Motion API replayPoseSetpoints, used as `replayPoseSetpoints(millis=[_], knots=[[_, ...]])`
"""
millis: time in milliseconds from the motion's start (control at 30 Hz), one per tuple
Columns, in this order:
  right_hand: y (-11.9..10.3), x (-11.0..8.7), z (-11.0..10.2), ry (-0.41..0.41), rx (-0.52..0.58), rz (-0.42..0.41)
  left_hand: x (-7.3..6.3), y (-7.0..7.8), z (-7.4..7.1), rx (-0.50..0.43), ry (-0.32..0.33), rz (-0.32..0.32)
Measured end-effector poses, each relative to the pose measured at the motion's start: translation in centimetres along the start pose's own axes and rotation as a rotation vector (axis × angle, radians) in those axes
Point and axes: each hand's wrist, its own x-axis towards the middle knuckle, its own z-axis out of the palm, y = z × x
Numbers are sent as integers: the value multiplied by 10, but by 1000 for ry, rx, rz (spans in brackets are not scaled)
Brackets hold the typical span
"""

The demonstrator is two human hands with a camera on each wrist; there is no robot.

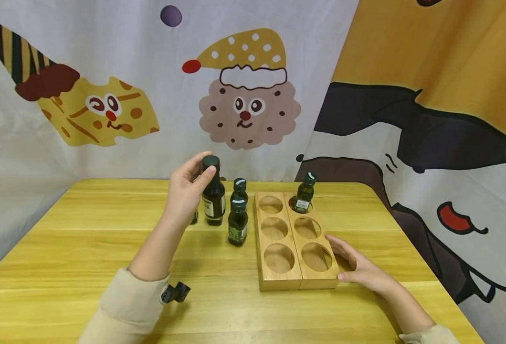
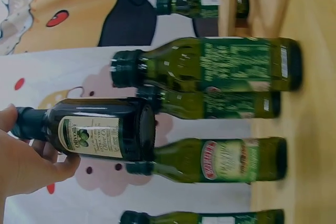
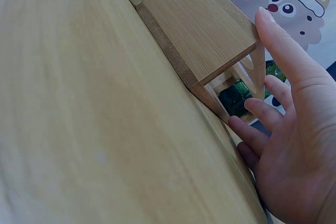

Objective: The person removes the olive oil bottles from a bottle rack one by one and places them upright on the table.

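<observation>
My left hand (image 1: 188, 186) holds a dark olive oil bottle (image 2: 100, 129) by its neck and cap, lifted clear of the table. Near it several green glass bottles stand upright, among them one with a red-and-cream label (image 2: 231, 161) and one in front (image 1: 237, 227). Another green bottle (image 1: 194, 218) is mostly hidden behind the left hand. To the right lies a two-column wooden rack (image 1: 280, 284) with round holes; a small bottle (image 1: 304, 193) sits in its far right hole. My right hand (image 1: 362, 270) touches the rack's near right corner, thumb at the front and fingers relaxed along the side.
The yellow wooden table (image 1: 85, 258) carries the bottles and rack. A cartoon-printed curtain (image 1: 244, 157) hangs along its far edge. A small black device (image 1: 175, 292) is fixed at the left sleeve's cuff.
</observation>
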Motion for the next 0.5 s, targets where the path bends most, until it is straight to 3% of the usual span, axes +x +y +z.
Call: replayPoseSetpoints(millis=[500], knots=[[-4,-1,0,-2,5,-15,-15,-40,-12,72,-15,-96]])
